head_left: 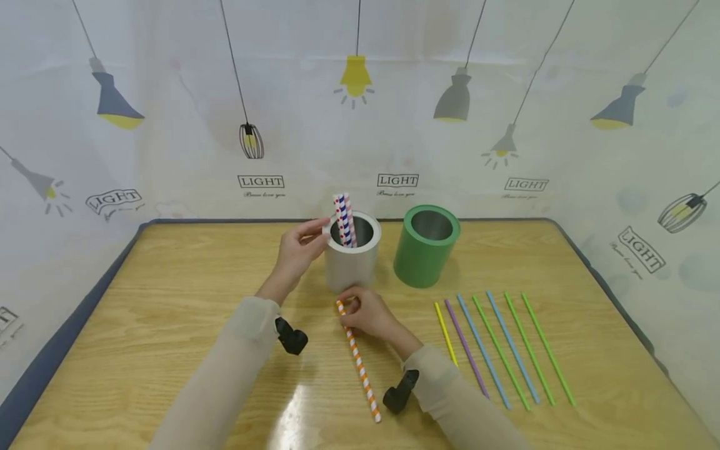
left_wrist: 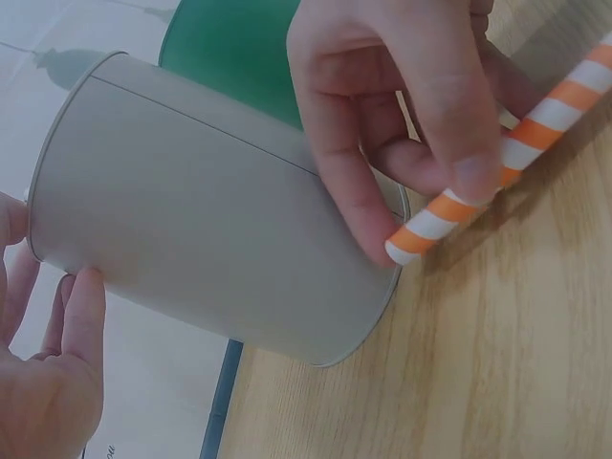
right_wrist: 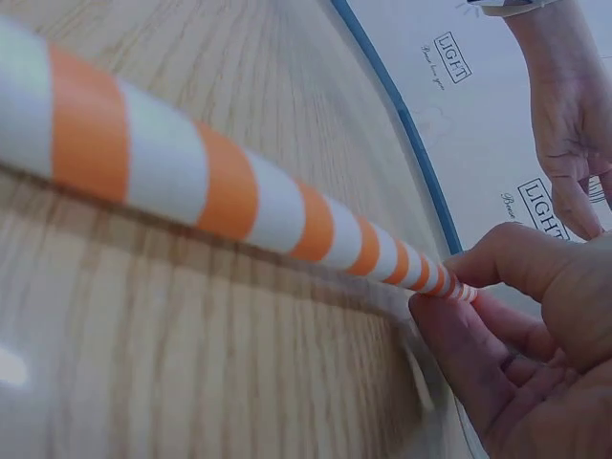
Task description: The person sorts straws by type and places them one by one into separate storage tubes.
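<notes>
My right hand (head_left: 368, 312) pinches an orange-and-white striped paper straw (head_left: 360, 362) near its far end, between thumb and fingers. The straw slants toward me, low over the wooden table; its pinched end is close to the base of a white can (left_wrist: 210, 210). My left hand (head_left: 298, 253) touches that can's left side at the rim, fingers mostly extended. Several patterned paper straws (head_left: 344, 222) stand in the can, leaning left, some with red dots and others with blue or pink markings. In the right wrist view, the right hand (right_wrist: 535, 335) holds the straw's far end.
A green can (head_left: 424, 256) stands right of the white one. Thin straws lie side by side at the right: a yellow one (head_left: 445, 331), a purple one (head_left: 467, 347), and several blue and green ones. A lamp-print curtain (head_left: 315, 125) borders the table's back edge.
</notes>
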{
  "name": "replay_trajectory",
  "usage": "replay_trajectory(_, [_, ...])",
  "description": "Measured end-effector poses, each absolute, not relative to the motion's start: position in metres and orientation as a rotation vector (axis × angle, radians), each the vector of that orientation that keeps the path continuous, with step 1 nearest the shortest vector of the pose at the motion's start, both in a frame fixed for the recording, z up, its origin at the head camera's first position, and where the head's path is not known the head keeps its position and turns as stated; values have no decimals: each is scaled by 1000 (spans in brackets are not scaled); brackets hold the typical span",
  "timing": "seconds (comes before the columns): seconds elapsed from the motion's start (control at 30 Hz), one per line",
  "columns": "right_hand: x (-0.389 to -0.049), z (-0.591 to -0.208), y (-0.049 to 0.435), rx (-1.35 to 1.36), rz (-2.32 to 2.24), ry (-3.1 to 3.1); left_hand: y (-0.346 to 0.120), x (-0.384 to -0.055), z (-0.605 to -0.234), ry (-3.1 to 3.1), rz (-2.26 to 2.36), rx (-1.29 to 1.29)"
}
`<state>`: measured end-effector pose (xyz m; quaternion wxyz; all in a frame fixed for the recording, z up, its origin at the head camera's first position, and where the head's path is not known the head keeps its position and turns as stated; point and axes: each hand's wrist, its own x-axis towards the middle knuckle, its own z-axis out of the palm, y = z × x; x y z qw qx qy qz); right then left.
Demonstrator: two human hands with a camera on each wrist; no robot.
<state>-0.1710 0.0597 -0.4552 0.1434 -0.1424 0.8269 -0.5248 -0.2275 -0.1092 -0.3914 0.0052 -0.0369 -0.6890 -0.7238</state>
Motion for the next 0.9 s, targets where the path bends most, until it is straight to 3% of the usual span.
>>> replay_trajectory(0.9, [-184, -391, 95, -825, -1804, 2333, -109, -227, -389, -2242, -2235, -82])
